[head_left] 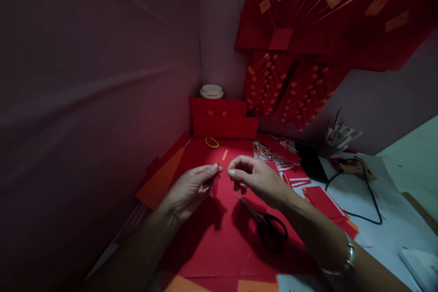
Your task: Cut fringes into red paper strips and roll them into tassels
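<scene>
Over a large red sheet (201,255), my left hand (193,188) pinches a small red paper piece (214,186) with narrow strips hanging from it. Close to its right, my right hand (255,175) has thumb and forefinger pressed together; whatever is between them, if anything, is too small to make out. The two hands are slightly apart. Below my right hand lie scissors (265,224) with black handles, their tips toward the upper left. A short orange strip (225,154) rests on the red sheet beyond my hands.
Yellow-handled tool (212,143) and folded red card (226,127) stand at the back, with a lidded cup (211,91) behind. Paper scraps (273,153), a black flat object (311,162), a cable (371,187) and a pen holder (333,146) are right. Orange paper (160,182) lies left.
</scene>
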A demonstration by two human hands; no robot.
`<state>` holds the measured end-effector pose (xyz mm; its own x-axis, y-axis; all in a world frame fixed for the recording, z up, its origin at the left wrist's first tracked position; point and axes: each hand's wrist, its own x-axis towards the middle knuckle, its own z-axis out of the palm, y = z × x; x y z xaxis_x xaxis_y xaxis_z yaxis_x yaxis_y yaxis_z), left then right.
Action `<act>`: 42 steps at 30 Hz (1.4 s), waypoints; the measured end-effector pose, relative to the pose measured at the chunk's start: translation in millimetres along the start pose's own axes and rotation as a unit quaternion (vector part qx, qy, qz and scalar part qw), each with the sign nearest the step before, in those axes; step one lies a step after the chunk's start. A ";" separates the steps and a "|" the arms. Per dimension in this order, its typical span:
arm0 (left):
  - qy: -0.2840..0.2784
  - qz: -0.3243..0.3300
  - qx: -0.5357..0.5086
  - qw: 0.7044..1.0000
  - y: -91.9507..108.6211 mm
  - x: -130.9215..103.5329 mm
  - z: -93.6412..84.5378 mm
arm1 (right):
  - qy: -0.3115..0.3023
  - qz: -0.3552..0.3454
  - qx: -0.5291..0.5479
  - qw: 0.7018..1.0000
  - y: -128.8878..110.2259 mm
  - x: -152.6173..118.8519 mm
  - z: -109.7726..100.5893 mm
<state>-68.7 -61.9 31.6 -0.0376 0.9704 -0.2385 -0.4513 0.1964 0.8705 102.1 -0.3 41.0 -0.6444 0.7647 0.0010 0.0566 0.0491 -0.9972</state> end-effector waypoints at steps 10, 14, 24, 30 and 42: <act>-0.009 0.035 -0.010 0.999 -5.7 2.0 -3.6 | 0.050 -0.058 -0.173 0.982 12.0 -9.8 25.6; 0.003 0.037 0.005 0.999 -7.6 2.0 -4.6 | 0.059 -0.068 -0.220 0.971 11.4 -11.1 26.6; 0.019 0.023 0.005 1.000 -4.9 0.0 -3.6 | 0.065 -0.082 -0.285 0.953 2.5 -12.7 23.0; 0.028 0.049 0.033 0.998 -3.0 1.1 -2.8 | 0.081 -0.082 -0.288 0.951 3.2 -11.5 20.3; 0.033 0.111 0.129 0.985 -0.2 -2.8 -1.1 | 0.088 -0.054 -0.230 0.968 0.6 -11.6 18.0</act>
<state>-69.5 -64.7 31.6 -0.1721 0.9838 -0.0508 -0.1852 0.0184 0.9825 95.9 -20.7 39.0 -0.5273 0.8353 0.1559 0.3565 0.3840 -0.8517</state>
